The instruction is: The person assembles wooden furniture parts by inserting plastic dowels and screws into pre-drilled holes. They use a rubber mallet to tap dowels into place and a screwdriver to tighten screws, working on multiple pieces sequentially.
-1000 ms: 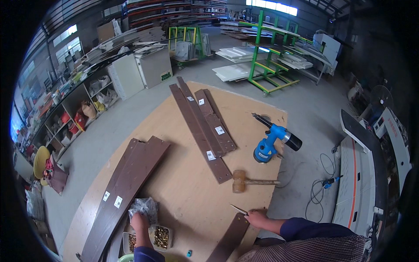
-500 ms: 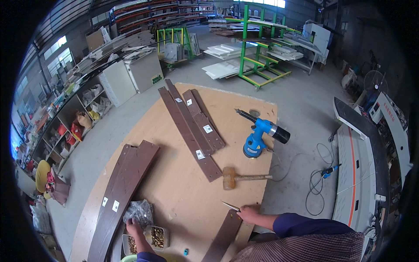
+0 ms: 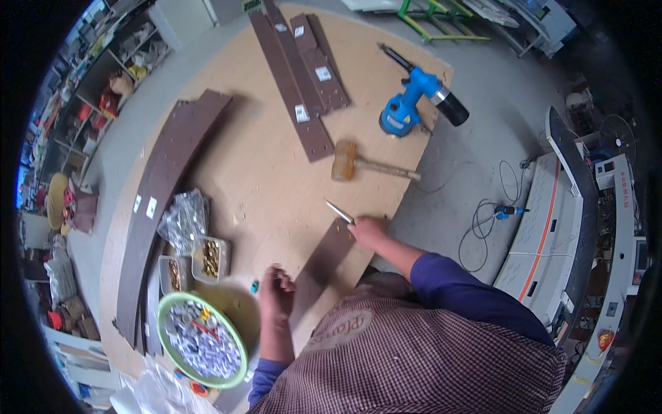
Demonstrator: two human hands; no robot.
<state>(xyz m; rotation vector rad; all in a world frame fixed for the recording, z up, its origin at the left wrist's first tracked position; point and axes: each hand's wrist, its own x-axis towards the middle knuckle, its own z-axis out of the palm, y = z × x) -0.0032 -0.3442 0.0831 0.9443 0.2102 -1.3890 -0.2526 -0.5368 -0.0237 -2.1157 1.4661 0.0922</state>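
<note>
My right hand [image 3: 367,232] is closed round a slim, pointed metal tool [image 3: 338,210] whose tip points away to the left. It rests at the far end of a dark brown board [image 3: 323,257] lying before me at the table's near edge. My left hand [image 3: 277,295] is raised just left of that board, fingers curled; whatever they may hold is too small to make out. Beside it lies a small teal piece [image 3: 254,286]. Farther left stand two small tubs, one with brass-coloured fittings [image 3: 211,257], the other with small copper-coloured parts [image 3: 174,274].
A green basin [image 3: 163,324] full of small whitish parts stands at the near left. A clear plastic bag [image 3: 185,219] lies behind the tubs. Brown boards [image 3: 155,176] are stacked left, more [image 3: 293,90] far. A mallet [image 3: 345,162] and blue rivet gun [image 3: 407,103] occupy the right side.
My left hand has come away from the tubs and bag, rightward to beside the near board. My right hand still holds the pointed tool. The view has tilted down, bringing the basin into sight.
</note>
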